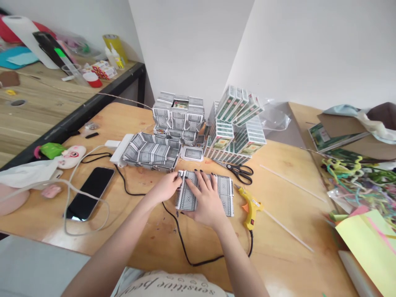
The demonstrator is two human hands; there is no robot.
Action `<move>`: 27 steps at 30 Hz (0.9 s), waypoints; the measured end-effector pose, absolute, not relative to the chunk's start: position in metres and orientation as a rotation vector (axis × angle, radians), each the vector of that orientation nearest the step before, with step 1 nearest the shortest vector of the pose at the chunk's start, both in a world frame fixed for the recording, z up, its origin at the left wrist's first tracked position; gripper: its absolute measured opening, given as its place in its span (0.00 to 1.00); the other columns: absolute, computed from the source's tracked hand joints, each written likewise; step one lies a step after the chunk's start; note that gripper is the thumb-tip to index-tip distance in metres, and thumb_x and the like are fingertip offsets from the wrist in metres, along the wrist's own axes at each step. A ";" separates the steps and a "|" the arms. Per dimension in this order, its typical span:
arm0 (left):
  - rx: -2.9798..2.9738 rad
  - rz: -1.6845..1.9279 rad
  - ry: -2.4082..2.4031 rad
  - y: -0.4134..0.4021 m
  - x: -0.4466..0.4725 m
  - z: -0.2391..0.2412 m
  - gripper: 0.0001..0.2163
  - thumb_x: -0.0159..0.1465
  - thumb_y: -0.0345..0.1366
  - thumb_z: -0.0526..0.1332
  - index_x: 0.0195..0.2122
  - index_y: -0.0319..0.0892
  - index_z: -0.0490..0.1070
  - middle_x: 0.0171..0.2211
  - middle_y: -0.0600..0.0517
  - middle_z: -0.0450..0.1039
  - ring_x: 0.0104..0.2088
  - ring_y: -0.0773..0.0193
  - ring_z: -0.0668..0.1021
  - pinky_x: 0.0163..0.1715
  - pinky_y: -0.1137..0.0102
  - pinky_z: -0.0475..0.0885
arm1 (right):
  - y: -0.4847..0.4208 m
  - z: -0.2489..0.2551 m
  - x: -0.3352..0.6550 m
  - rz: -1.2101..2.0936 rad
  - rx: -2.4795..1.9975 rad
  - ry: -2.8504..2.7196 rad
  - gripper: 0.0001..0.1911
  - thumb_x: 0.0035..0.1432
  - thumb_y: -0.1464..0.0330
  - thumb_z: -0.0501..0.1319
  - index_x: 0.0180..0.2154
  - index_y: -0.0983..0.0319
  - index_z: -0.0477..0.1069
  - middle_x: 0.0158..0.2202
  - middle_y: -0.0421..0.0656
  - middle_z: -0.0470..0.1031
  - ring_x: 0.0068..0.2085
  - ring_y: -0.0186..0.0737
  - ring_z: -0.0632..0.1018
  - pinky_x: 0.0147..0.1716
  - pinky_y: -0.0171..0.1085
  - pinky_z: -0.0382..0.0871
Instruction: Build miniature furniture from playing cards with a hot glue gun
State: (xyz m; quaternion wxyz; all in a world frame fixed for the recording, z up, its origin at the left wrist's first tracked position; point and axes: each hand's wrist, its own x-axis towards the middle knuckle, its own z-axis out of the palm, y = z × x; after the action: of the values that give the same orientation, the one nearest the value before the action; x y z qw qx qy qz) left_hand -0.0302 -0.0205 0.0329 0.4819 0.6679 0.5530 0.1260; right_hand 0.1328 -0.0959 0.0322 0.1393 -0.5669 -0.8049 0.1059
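A flat panel made of playing cards, patterned backs up, lies on the table in front of me. My right hand rests on it with fingers spread. At the panel's left edge, my left hand has its fingers closed together by the corner; what they pinch, if anything, is hidden. Just beyond stands an open tray built from playing cards. Behind that is a taller box shape of cards. A yellow hot glue gun lies to the right of the panel, and black-handled scissors lie above it.
Stacked card packs stand at the back right. A phone and white cable lie at left. The glue gun's black cord loops across the front. Glue sticks lie at right, near a pile of coloured craft stems.
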 end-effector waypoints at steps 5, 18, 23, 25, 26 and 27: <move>1.689 0.216 1.364 -0.017 -0.033 0.034 0.12 0.58 0.35 0.48 0.32 0.39 0.70 0.34 0.47 0.76 0.36 0.57 0.77 0.36 0.67 0.68 | -0.096 0.032 0.132 0.320 -1.636 -2.345 0.43 0.43 0.50 0.63 0.59 0.59 0.57 0.64 0.53 0.49 0.63 0.60 0.52 0.59 0.60 0.35; 1.940 0.032 1.502 -0.020 -0.028 0.039 0.14 0.62 0.33 0.46 0.35 0.39 0.72 0.36 0.43 0.77 0.35 0.57 0.77 0.32 0.69 0.66 | -0.096 0.032 0.131 0.333 -1.633 -2.352 0.43 0.43 0.50 0.63 0.59 0.59 0.58 0.64 0.54 0.49 0.62 0.61 0.53 0.59 0.60 0.34; 2.000 -0.097 1.538 -0.020 -0.024 0.051 0.15 0.63 0.32 0.46 0.33 0.38 0.73 0.35 0.43 0.77 0.35 0.57 0.78 0.31 0.69 0.66 | -0.096 0.033 0.131 0.329 -1.641 -2.355 0.43 0.42 0.51 0.64 0.59 0.58 0.58 0.64 0.53 0.49 0.62 0.60 0.52 0.59 0.59 0.34; 2.023 -0.139 1.558 -0.019 -0.022 0.053 0.15 0.63 0.32 0.46 0.33 0.38 0.73 0.35 0.42 0.78 0.35 0.56 0.78 0.31 0.69 0.66 | -0.096 0.033 0.131 0.330 -1.645 -2.356 0.43 0.42 0.52 0.64 0.59 0.58 0.58 0.64 0.53 0.49 0.63 0.60 0.52 0.59 0.59 0.34; 2.039 -0.162 1.563 -0.019 -0.021 0.053 0.15 0.63 0.32 0.46 0.33 0.38 0.73 0.35 0.42 0.78 0.35 0.56 0.78 0.31 0.69 0.66 | -0.096 0.033 0.131 0.331 -1.647 -2.356 0.43 0.42 0.52 0.64 0.59 0.58 0.58 0.64 0.53 0.49 0.63 0.60 0.52 0.59 0.59 0.34; 2.057 -0.184 1.564 -0.018 -0.020 0.053 0.16 0.64 0.32 0.46 0.33 0.38 0.73 0.36 0.42 0.78 0.36 0.56 0.78 0.32 0.69 0.66 | -0.096 0.033 0.131 0.332 -1.648 -2.355 0.43 0.42 0.52 0.64 0.59 0.58 0.58 0.64 0.53 0.49 0.63 0.60 0.52 0.59 0.59 0.34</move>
State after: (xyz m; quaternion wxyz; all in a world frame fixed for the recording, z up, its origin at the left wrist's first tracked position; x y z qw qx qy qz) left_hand -0.0198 -0.0184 0.0528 0.2722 0.7641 0.5809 -0.0682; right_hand 0.1308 -0.0957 0.0332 0.1237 -0.5652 -0.8076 0.1139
